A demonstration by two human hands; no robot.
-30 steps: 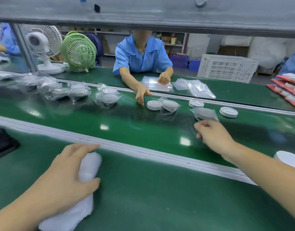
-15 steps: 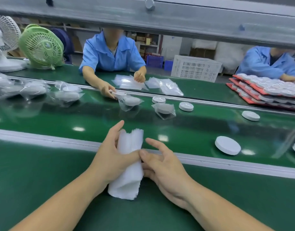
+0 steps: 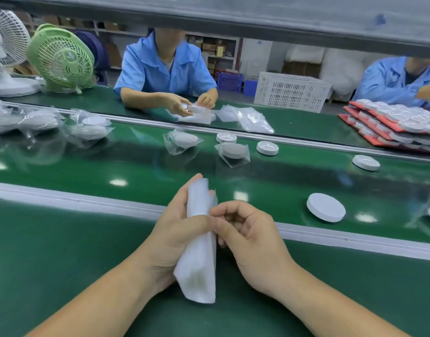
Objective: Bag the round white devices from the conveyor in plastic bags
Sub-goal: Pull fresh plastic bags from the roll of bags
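Observation:
My left hand (image 3: 175, 229) grips a folded stack of clear plastic bags (image 3: 199, 263) upright over the near green table. My right hand (image 3: 248, 234) pinches the stack's edge with thumb and fingertips, beside my left thumb. On the green conveyor (image 3: 160, 171), a round white device (image 3: 325, 207) lies to the right of my hands. Another device (image 3: 366, 162) lies farther back, and two more (image 3: 267, 148) rest near the far rail. Bagged devices (image 3: 234, 152) lie in the middle of the belt and at its left (image 3: 87, 128).
Across the belt a person in blue (image 3: 165, 76) handles a device over loose bags (image 3: 248, 119). Red trays of devices (image 3: 398, 125) are stacked far right beside a second worker. A white crate (image 3: 291, 92), a green fan (image 3: 60, 59) and a white fan (image 3: 4, 52) stand behind.
My right hand came back from the belt to the bag stack. My left hand lifted the stack off the table and raised it upright. The view shifted right.

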